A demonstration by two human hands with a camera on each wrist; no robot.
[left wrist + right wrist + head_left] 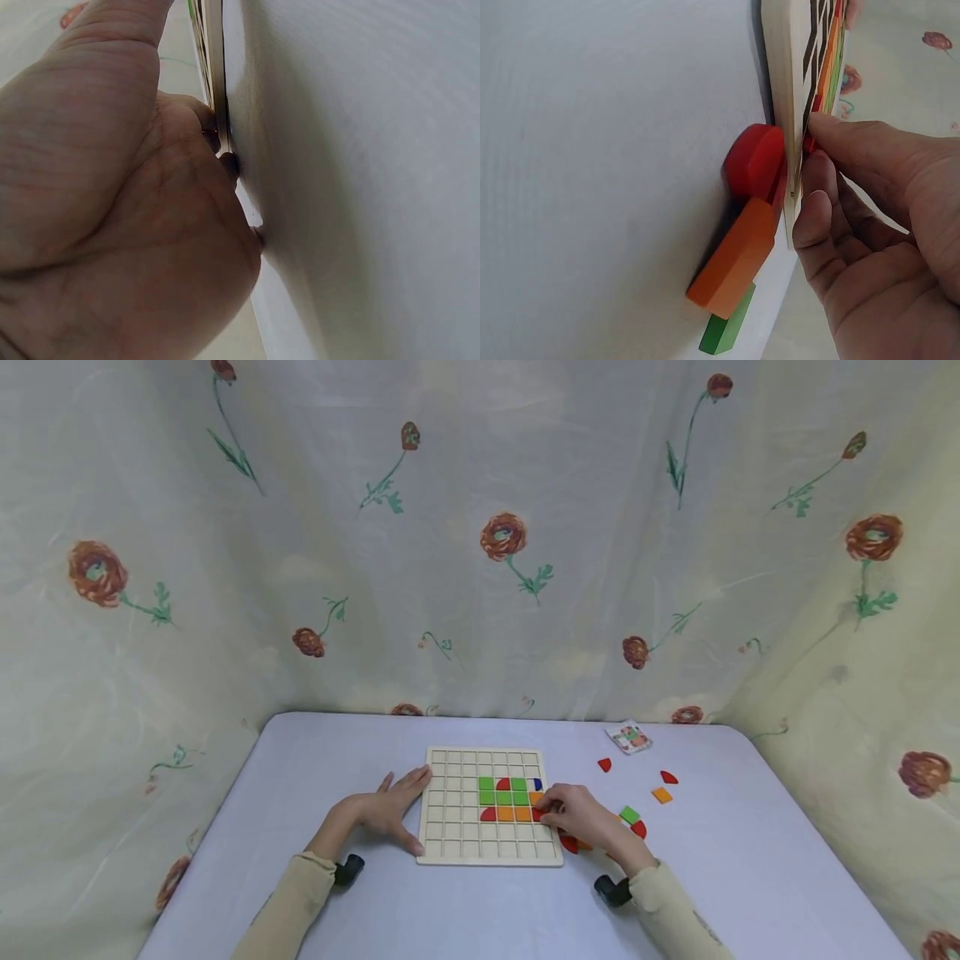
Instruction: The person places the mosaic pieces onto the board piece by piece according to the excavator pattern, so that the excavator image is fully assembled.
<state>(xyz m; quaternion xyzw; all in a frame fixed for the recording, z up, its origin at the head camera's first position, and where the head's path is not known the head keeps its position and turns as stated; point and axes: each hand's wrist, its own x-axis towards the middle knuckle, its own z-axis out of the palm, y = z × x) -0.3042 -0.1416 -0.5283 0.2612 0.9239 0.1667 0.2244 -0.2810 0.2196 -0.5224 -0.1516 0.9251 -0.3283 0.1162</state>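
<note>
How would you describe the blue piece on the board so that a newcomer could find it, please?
On the white table lies a pale gridded board. Follow its farthest row of coloured pieces to the right end. There, just right of a green square, sits the blue piece, the only blue one in view.

The right hand (pixel 900 296) holds its thumb and fingertips at a small red piece (pixel 811 141) on the edge of a pale wooden board with dark grid grooves (pixel 784 67). Just beside the board, on a white cloth surface (pixel 592 180), lie a thick red piece with a rounded side (pixel 751 161), a flat-sided orange block (pixel 735 259) and a partly hidden green block (pixel 726 326). Beyond the hand hangs a pale cloth printed with reddish flowers (pixel 907 82).
</note>
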